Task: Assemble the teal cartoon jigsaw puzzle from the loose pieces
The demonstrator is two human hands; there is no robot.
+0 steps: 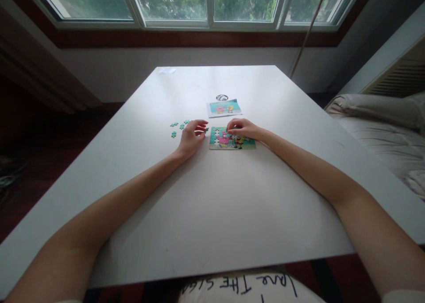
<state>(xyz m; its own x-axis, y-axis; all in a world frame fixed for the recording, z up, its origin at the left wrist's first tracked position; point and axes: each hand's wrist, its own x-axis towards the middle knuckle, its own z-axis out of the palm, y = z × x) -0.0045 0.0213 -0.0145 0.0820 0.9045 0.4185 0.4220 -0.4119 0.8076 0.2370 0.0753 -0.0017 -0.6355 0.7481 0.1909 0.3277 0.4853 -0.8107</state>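
Note:
A jigsaw puzzle (224, 144) lies flat on the white table, with pink and yellow cartoon figures on a green ground. White gaps show in its left part. My left hand (191, 138) is just left of it, fingers curled around a small green puzzle piece (206, 130) at the fingertips. Over the puzzle's upper middle, my right hand (244, 128) has its fingers bent together, touching down on the puzzle; what they pinch is too small to make out. Several loose green pieces (173, 134) are scattered left of my left hand.
Behind the puzzle lies a picture card (225, 108) with the same figures, and a dark round mark or item (222, 98) just beyond it. A clear plastic scrap (167, 71) rests at the table's far left corner. To the right stands a padded sofa (368, 130).

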